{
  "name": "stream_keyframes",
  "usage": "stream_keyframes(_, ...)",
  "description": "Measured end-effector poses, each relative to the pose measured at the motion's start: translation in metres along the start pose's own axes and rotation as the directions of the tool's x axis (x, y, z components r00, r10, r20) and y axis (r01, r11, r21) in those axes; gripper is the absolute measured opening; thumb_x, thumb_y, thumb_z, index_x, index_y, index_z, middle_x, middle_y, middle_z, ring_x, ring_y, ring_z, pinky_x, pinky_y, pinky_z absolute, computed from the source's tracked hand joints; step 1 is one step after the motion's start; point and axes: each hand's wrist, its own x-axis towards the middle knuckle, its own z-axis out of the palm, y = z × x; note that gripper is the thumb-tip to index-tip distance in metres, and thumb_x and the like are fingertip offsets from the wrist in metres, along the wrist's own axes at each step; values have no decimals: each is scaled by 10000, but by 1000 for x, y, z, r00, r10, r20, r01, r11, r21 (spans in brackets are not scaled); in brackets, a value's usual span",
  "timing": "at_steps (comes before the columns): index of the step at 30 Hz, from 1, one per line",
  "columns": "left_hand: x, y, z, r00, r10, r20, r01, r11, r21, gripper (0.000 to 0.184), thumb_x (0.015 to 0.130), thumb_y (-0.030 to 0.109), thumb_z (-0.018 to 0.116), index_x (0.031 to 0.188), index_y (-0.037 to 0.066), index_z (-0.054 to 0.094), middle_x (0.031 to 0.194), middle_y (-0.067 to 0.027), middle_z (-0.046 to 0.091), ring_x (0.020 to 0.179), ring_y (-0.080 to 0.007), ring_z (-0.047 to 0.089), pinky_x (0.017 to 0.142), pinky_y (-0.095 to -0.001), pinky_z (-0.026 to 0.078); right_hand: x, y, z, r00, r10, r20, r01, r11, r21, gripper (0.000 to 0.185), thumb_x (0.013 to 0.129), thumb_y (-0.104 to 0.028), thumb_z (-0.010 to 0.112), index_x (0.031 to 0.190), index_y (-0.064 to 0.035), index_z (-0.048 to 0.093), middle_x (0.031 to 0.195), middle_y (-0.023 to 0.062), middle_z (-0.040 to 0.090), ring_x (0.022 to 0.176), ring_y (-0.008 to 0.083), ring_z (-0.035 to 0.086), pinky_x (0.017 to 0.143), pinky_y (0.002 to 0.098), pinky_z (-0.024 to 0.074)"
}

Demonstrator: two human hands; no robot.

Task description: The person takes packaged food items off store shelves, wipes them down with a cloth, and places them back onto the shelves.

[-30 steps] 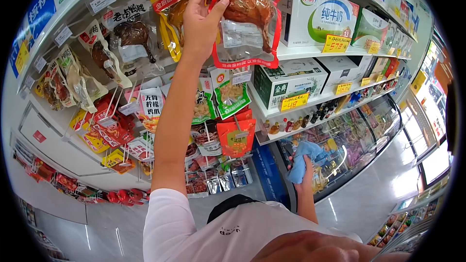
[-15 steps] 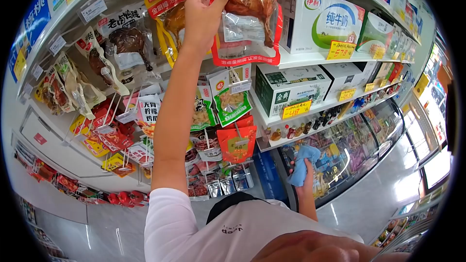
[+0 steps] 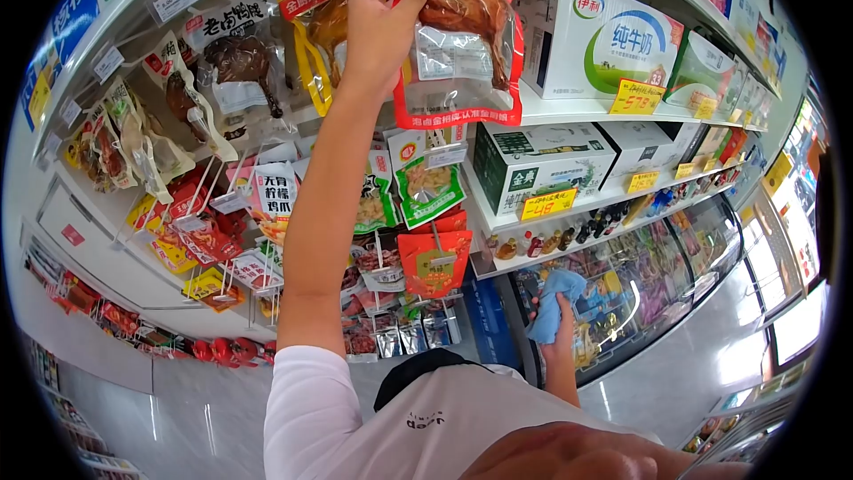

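My left hand [image 3: 378, 31] is raised to the upper rack, with its thumb over the front of a red-edged vacuum pack of duck leg [image 3: 462, 53]. Some of its fingers are hidden behind or above the pack's upper left corner. A yellow-edged pack of duck leg [image 3: 315, 36] hangs just left of that hand. Lower down at the right, my right hand [image 3: 558, 338] is closed around a crumpled light-blue cloth [image 3: 553, 302], in front of the glass-topped freezer.
White milk cartons [image 3: 604, 36] stand on the shelf to the right, above green-and-white cartons [image 3: 542, 164] and small bottles [image 3: 542, 243]. Hooks with snack bags [image 3: 435, 262] jut out below my left arm. A glass-topped freezer [image 3: 657, 284] stands at the lower right.
The view has shifted slightly, so the shelves sit a little lower and farther right. My left hand stays on the duck leg pack, and my right hand keeps the cloth.
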Motion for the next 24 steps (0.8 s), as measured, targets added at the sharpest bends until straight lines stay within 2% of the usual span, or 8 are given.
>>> stream_keyframes(3,16,-28,-4,997,22,-71,-13,993,115,491,916,-86,590,1394,-14,509,1261,-133,625,1104,-175,608,958,-266,480,3,1,-5,1000,11,5,-11,1000,0,408,966,-316,581,1264,-41,537,1068,93,650,916,186,655,655,343,563)
stream_keyframes(6,36,-66,-14,954,286,-94,-207,850,484,489,899,-67,609,1376,-2,520,1236,-135,633,1097,-206,609,965,-298,477,4,1,-5,1000,12,9,-12,1000,1,408,965,-317,584,1267,-45,536,1069,95,649,918,188,654,658,348,563)
stream_keyframes(10,43,-90,-28,991,107,-78,-67,913,401,541,879,-38,638,1397,7,491,1262,-138,609,1177,-230,569,1026,-324,435,6,2,-14,999,35,27,-36,999,11,403,971,-312,579,1270,-47,531,1067,98,647,921,193,652,666,353,563)
stream_keyframes(11,43,-103,-34,927,374,-40,-267,731,628,538,856,50,694,1367,57,524,1370,-180,521,1161,-294,599,954,-346,505,7,2,-15,999,39,30,-39,999,12,401,973,-311,577,1271,-47,530,1066,98,647,922,194,652,668,353,563)
stream_keyframes(14,25,-83,-36,936,349,-49,-243,741,626,517,829,109,718,1323,62,569,1290,-164,548,1108,-339,600,912,-372,512,9,1,-15,998,55,18,-55,998,9,398,977,-309,574,1270,-44,528,1068,99,644,924,196,651,671,352,563)
stream_keyframes(17,4,-63,-46,901,434,12,-340,689,640,476,836,97,710,1296,75,587,1236,-146,552,1098,-320,588,899,-376,515,9,3,-13,997,54,55,-54,999,-4,410,976,-309,578,1275,-35,523,1073,101,643,928,198,652,671,351,562)
stream_keyframes(20,-22,-30,-64,911,412,-6,-293,659,693,416,886,50,686,1290,95,600,1259,-129,534,1163,-217,590,916,-341,542,11,5,-10,996,76,51,-73,996,-48,417,972,-309,584,1276,-28,525,1069,103,644,927,200,653,671,349,563)
stream_keyframes(24,-50,-16,-86,885,465,-37,-183,419,889,507,867,138,729,1330,58,535,1296,-169,501,1173,-287,553,992,-417,475,9,7,7,991,129,24,-127,989,-73,399,966,-316,603,1243,-33,553,1042,93,646,902,179,649,654,314,557)
